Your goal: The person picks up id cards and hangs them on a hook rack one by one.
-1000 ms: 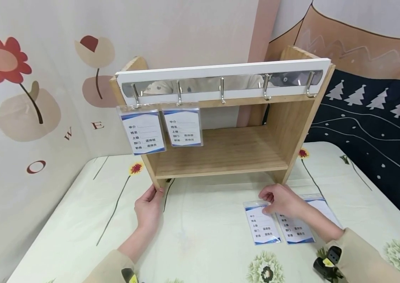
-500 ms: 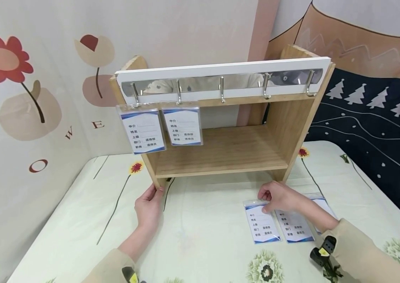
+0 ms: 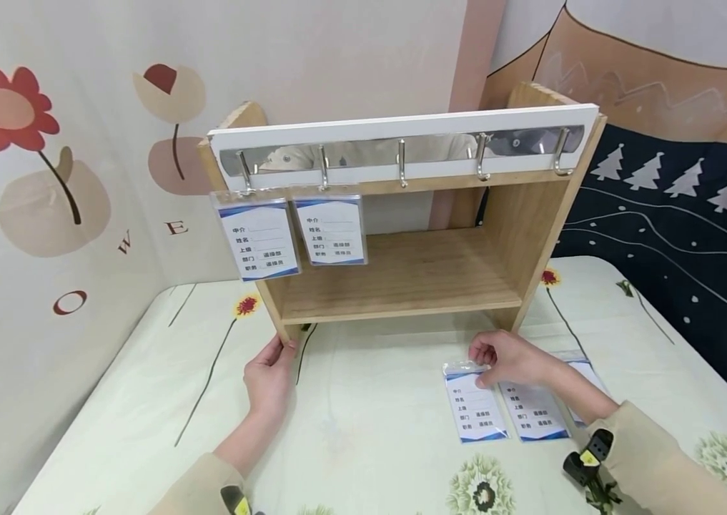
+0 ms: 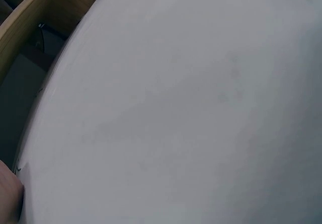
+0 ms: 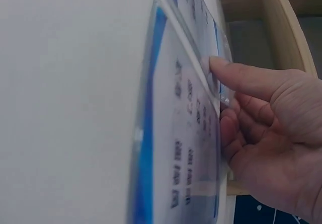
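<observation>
My left hand [image 3: 269,379] grips the bottom of the left leg of a wooden shelf [image 3: 395,279]; only a bit of that hand shows in the left wrist view. My right hand [image 3: 511,359] pinches the upper right corner of a clear-sleeved badge [image 3: 475,408] on the bed-like surface, thumb on top and fingers curled at its edge [image 5: 206,27]. A second badge [image 3: 537,413] lies to its right, partly under my wrist, and a third [image 3: 588,375] is mostly hidden behind my forearm. Two more badges [image 3: 260,239] hang from the left hooks of the shelf's white rail [image 3: 363,129].
Three metal hooks [image 3: 402,164] on the middle and right of the rail hold nothing. A pale floral sheet [image 3: 363,429] covers the surface. Patterned curtains stand behind and beside the shelf, a dark one [image 3: 678,250] at the right.
My right forearm has shifted slightly left, uncovering some of the third badge. The top edge of the pinched badge looks slightly raised. My left hand stays on the shelf leg.
</observation>
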Demonstrator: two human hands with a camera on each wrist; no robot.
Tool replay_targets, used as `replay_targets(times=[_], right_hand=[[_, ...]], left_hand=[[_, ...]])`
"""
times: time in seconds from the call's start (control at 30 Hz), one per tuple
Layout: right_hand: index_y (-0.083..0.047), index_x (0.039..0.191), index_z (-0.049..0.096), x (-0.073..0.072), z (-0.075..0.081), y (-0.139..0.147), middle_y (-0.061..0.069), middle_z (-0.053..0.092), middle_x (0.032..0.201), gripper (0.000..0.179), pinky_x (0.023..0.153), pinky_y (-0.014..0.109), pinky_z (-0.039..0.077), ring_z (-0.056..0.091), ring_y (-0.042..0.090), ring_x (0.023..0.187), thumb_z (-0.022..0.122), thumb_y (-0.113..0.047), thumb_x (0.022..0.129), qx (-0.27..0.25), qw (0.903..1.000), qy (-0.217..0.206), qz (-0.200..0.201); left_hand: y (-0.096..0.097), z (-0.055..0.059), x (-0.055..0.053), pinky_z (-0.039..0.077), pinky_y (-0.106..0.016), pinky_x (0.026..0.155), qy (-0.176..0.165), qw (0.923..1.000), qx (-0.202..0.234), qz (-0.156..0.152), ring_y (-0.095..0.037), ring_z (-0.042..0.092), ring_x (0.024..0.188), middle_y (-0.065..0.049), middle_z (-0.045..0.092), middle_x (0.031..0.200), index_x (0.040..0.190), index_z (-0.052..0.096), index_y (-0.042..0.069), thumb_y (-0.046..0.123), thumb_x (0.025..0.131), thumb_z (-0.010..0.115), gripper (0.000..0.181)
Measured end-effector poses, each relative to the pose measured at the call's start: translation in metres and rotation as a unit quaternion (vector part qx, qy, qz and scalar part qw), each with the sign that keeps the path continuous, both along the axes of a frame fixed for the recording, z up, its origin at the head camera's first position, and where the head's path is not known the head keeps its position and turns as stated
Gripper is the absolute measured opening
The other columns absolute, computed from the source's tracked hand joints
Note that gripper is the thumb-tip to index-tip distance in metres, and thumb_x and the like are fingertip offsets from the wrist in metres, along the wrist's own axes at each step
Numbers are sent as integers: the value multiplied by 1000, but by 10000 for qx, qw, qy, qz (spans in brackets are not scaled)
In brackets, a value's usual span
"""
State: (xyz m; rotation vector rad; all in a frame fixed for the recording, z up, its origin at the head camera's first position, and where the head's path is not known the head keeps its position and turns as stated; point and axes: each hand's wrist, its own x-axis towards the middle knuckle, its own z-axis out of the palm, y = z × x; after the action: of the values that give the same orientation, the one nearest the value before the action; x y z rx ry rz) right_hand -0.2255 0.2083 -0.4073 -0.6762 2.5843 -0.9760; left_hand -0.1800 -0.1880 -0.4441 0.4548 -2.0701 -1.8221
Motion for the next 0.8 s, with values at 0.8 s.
replay_targets(times=[0.8], right_hand=[[-6, 117, 69, -4, -3, 1, 2, 62, 96, 28, 74, 26, 52, 58, 22, 88, 76, -1, 90, -638, 9974, 341, -38]], left_hand=[[0, -2, -1, 50, -12, 88, 58, 10000, 17, 20, -28, 60, 122, -23, 58, 136, 143, 55, 0, 12, 102, 64, 43]])
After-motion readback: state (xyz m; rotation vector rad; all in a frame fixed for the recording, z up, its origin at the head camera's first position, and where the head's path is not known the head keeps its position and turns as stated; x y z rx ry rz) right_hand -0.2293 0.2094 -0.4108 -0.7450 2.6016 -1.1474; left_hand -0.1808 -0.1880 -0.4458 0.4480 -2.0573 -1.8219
